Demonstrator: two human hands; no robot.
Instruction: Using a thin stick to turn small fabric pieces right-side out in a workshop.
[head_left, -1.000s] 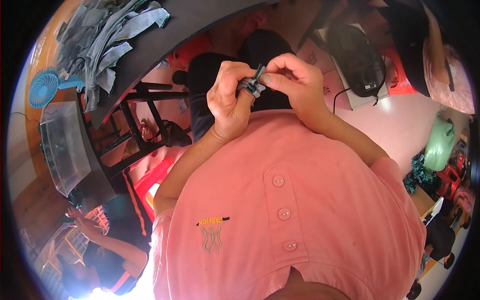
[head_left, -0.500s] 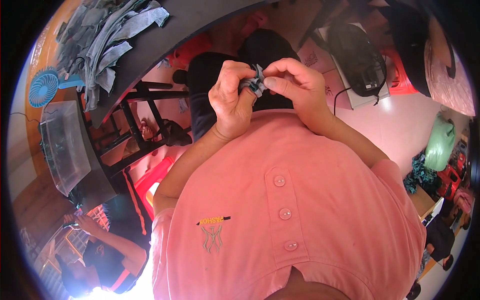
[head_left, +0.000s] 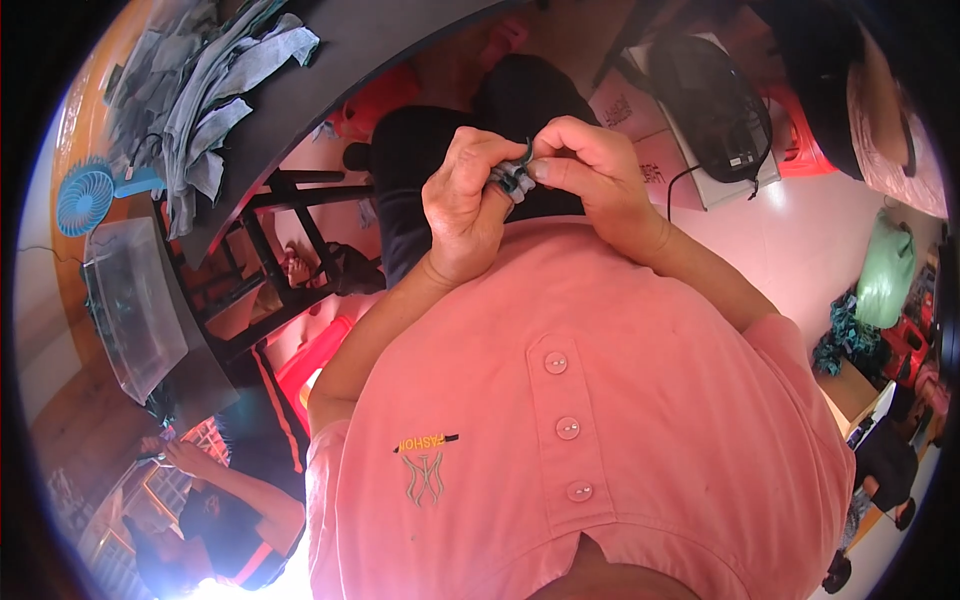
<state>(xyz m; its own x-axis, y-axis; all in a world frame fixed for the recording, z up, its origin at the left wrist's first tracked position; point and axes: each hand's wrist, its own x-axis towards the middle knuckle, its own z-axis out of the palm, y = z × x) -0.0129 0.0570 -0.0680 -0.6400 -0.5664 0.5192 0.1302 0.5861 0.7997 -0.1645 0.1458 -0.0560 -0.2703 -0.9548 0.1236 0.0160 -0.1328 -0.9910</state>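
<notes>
Over my lap, a small crumpled piece of grey and dark green fabric (head_left: 513, 180) sits between my two hands. My left hand (head_left: 466, 195) is closed round it, thumb and fingers bent against the cloth. From the other side my right hand (head_left: 592, 172) pinches its edge between thumb and forefinger. A thin dark strip of the fabric curls up between the fingertips. Parts of the piece are hidden by the fingers.
A dark table (head_left: 330, 95) at the upper left bears a heap of grey fabric strips (head_left: 215, 95). Beside it are a blue fan (head_left: 88, 197) and a clear plastic bin (head_left: 140, 310). A black bag (head_left: 712, 115) lies at right; a co-worker (head_left: 230, 510) works at lower left.
The fabric has been turned and bunched a little between my fingers, and a dark strip now stands up from it. Both hands stay in nearly the same place.
</notes>
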